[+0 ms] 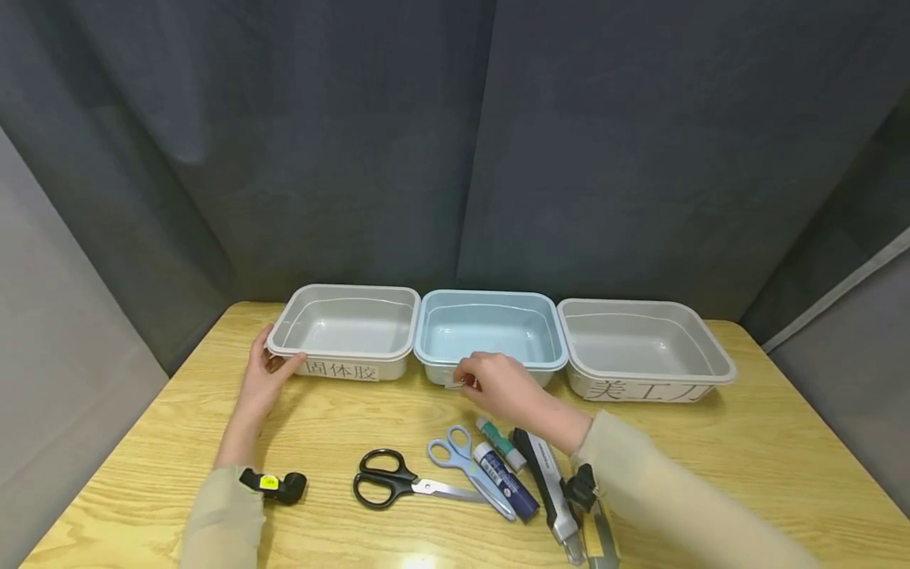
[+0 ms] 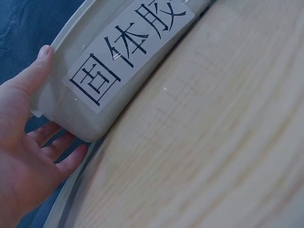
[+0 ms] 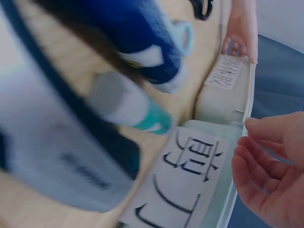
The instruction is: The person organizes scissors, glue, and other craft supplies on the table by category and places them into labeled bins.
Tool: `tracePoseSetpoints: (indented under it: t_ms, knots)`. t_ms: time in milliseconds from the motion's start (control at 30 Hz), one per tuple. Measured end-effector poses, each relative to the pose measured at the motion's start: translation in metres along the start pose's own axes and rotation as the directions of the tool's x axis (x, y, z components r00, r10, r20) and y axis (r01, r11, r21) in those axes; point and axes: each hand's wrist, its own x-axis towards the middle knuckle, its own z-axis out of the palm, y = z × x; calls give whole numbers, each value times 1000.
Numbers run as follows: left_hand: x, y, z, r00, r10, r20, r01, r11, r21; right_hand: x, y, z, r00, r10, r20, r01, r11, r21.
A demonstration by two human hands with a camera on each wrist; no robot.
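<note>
At the left end of a row of bins, my left hand (image 1: 259,379) grips the near left corner of a grey bin (image 1: 355,307). Its thumb lies on the front rim and its fingers bend round the side, below the rim in the left wrist view. My right hand (image 1: 501,387) is at the front of the light blue bin (image 1: 490,310), fingers loosely bent, thumb and fingertips right at the rim in the right wrist view. Nothing shows between them. A paper label (image 3: 178,175) with black characters is on the blue bin's front, mostly hidden by this hand in the head view.
Another grey bin (image 1: 643,328) stands at right. In front lie black-handled scissors (image 1: 408,480), light blue scissors (image 1: 469,466), a dark blue glue stick (image 1: 508,482), a green glue stick (image 1: 501,442) and a grey-black utility knife (image 1: 547,482). A yellowish cutter (image 1: 600,533) lies partly under the right sleeve.
</note>
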Motion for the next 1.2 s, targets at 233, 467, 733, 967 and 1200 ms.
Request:
tracePoseSetpoints:
  t_ms: [233,467,733,967,1200]
  knots:
    - [1,1,-1,1000,5,3,-5,1000,1,-24,8,4,991,22,135,-19,1000,-21]
    - [2,2,-1,1000,10,-4,-10,1000,17,-37,12,9,967,104,233,-83,992,-97]
    - [2,0,0,1000,6,-9,-6,1000,-7,-41,14,12,958,139,249,-117,988,-102]
    - [2,-1,0,1000,11,-2,-11,1000,-10,-40,15,12,951,172,257,-146,982,-116]
    - [1,-1,0,1000,6,-1,-6,1000,-15,-36,12,11,954,152,260,-131,987,-96]
